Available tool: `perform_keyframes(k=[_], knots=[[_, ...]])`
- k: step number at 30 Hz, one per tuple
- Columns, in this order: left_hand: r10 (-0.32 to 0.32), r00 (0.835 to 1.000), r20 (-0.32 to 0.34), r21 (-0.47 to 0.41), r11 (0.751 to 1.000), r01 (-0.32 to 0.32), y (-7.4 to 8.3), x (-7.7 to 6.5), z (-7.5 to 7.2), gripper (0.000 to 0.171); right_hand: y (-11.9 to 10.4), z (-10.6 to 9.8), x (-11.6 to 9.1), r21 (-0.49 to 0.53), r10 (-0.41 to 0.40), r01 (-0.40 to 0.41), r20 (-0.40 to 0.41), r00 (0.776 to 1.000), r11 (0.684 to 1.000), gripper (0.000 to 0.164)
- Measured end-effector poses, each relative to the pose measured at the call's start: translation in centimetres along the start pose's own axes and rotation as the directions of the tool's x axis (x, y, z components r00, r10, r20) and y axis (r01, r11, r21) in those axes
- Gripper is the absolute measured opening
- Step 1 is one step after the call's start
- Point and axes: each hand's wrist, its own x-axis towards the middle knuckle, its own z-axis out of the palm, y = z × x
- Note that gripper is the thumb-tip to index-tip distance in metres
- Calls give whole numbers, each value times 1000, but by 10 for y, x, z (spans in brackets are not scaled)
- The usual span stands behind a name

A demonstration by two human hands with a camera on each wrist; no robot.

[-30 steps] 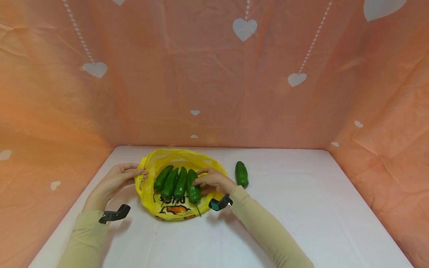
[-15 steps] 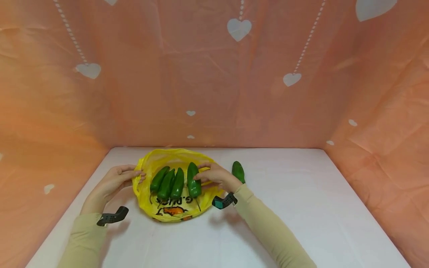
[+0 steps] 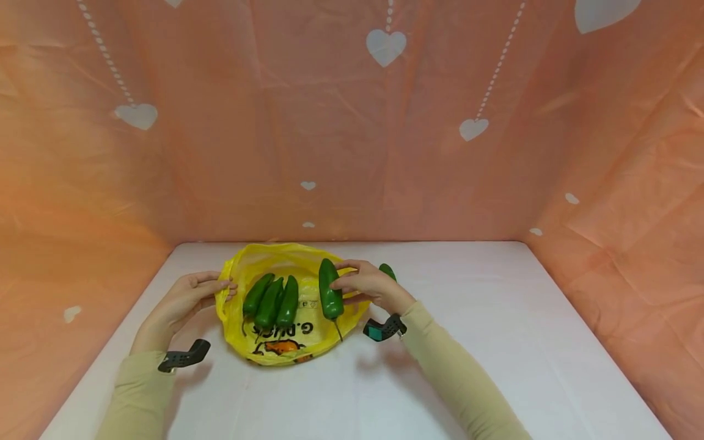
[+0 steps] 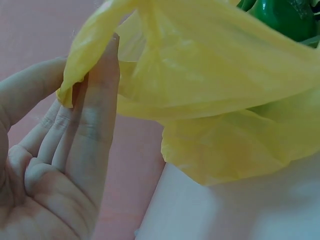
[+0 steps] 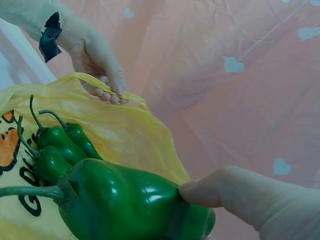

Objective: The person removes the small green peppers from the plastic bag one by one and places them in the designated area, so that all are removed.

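A yellow plastic bag lies with its mouth spread wide on the white table. My left hand pinches the bag's left edge between thumb and fingers, as the left wrist view also shows. Inside the bag, three green peppers lie side by side, stems toward me. At the bag's right side my right hand grips another green pepper, thumb on its near side and its stem pointing down; in the right wrist view this held pepper fills the foreground. Its far side and the fingers behind it are hidden there.
Behind my right hand, one more green pepper lies on the white table, mostly covered by the hand. Orange cloth with white hearts walls the table at the back and both sides.
My right hand has lifted the rightmost pepper away from the other three and moved it rightward toward the bag's right edge. The left hand keeps its pinch on the bag.
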Motion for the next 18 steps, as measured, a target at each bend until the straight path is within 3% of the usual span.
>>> perform_keyframes(k=[9,18], knots=[[-11,1000,-14,-19,1000,11,0,0,-1,46,0,-25,-11,29,-39,39,7,999,999,56],[-9,1000,-17,-7,1000,9,2,-2,-3,49,2,-49,-17,10,-7,7,-53,999,1000,60]])
